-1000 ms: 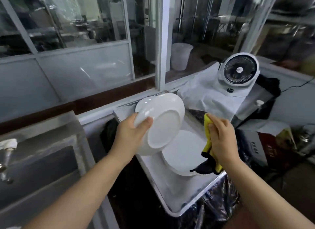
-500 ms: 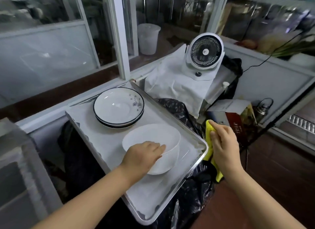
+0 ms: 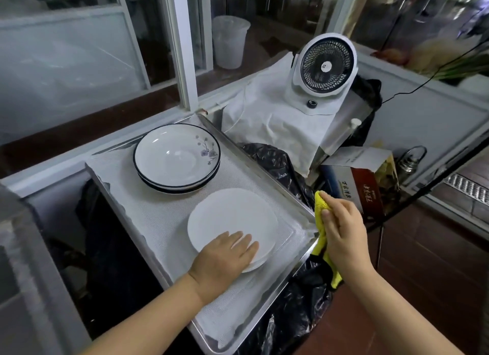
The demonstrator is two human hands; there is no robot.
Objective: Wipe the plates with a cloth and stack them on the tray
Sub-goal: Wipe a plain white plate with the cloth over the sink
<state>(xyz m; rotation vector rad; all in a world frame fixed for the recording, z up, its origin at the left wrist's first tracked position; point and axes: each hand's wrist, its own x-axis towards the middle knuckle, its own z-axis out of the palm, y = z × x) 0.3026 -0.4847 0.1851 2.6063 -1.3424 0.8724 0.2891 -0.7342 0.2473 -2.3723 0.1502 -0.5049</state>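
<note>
Left hand (image 3: 225,257): grip flat, fingers straight, resting on the near edge of the white plates (image 3: 232,222) stacked on the tray (image 3: 254,156). Right hand (image 3: 344,235): grip closed around the yellow cloth (image 3: 321,246), just beside the tray's right rim. Patterned plates (image 3: 177,157) lie beyond the left hand.

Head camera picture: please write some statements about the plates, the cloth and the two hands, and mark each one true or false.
1. The left hand rests flat on the white plates on the tray. True.
2. The yellow cloth lies on the white plates. False: the right hand grips it beside the tray's right edge.
3. The black-rimmed plates are stacked on the far part of the tray. True.
4. The fan stands on the tray. False: it stands behind the tray, on a white sheet.
5. The top black-rimmed plate has a flower pattern. True.
</note>
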